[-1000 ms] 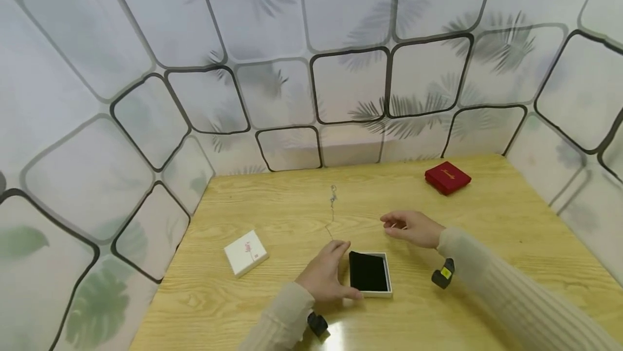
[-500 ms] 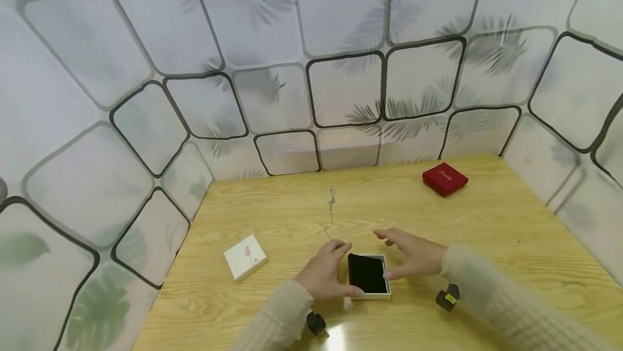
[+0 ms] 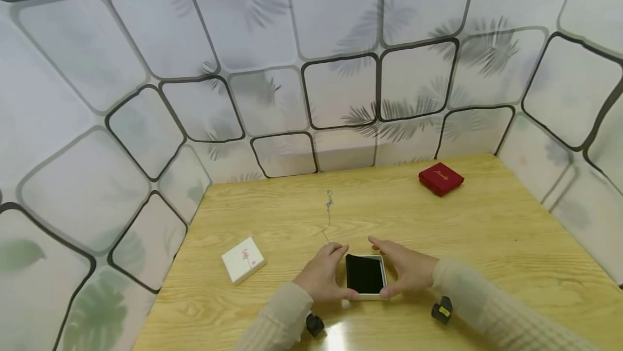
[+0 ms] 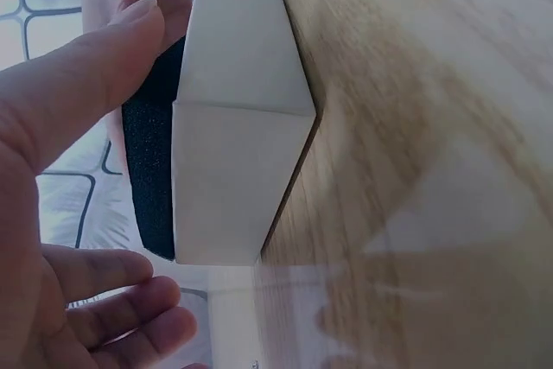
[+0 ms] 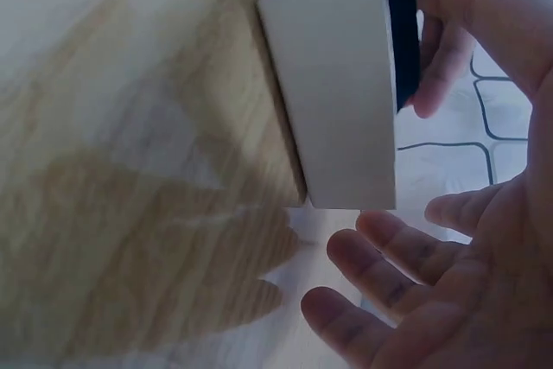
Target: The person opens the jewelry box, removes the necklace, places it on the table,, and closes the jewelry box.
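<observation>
A small open white box point(image 3: 373, 297) lies on the wooden table between both hands. Its black foam pad point(image 3: 364, 275) stands above the rim on the left side, as the left wrist view shows. Beside the box's left side is my left hand point(image 3: 322, 276), its thumb over the near-left corner by the foam point(image 4: 154, 179) and its fingers spread toward the far corner. My right hand point(image 3: 410, 267) is at the right side, thumb at the near-right corner; its loosely extended fingers point(image 5: 393, 283) are close to the white wall point(image 5: 341, 92). Firm contact cannot be told.
A white lid point(image 3: 243, 259) with a pink flower print lies at left. Beyond the hands, a thin chain necklace point(image 3: 329, 210) stretches across the table point(image 3: 272, 210). At the back right is a red box point(image 3: 440, 179) with gold lettering. Patterned curtains point(image 3: 340, 91) surround the table.
My right hand has come toward me and left, from the table beyond the box to its right side. My left hand has stayed at the box's left side.
</observation>
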### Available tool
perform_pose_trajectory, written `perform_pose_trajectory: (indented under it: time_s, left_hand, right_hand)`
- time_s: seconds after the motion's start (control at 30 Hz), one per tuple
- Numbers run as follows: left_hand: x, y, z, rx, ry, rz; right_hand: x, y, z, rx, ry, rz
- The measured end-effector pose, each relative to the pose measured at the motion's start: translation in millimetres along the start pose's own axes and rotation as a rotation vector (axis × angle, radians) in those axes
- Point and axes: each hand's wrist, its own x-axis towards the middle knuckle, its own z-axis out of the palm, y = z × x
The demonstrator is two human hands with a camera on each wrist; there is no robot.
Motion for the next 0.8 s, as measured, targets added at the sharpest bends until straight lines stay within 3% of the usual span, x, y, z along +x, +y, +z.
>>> perform_pose_trajectory:
  time_s: [0.37, 0.57, 0.8]
  left_hand:
    - [2.1, 0.8, -1.3, 0.005, -0.027, 0.022]
    - [4.6, 1.2, 0.1, 0.011, -0.026, 0.062]
    - [5.5, 3.3, -1.3, 0.030, -0.048, 0.048]
  right_hand:
    - [3.9, 1.6, 10.4, -0.152, 0.009, 0.005]
    - [5.2, -1.5, 9.2, -0.141, -0.013, 0.043]
    - [7.1, -4.0, 9.5, -0.137, -0.035, 0.031]
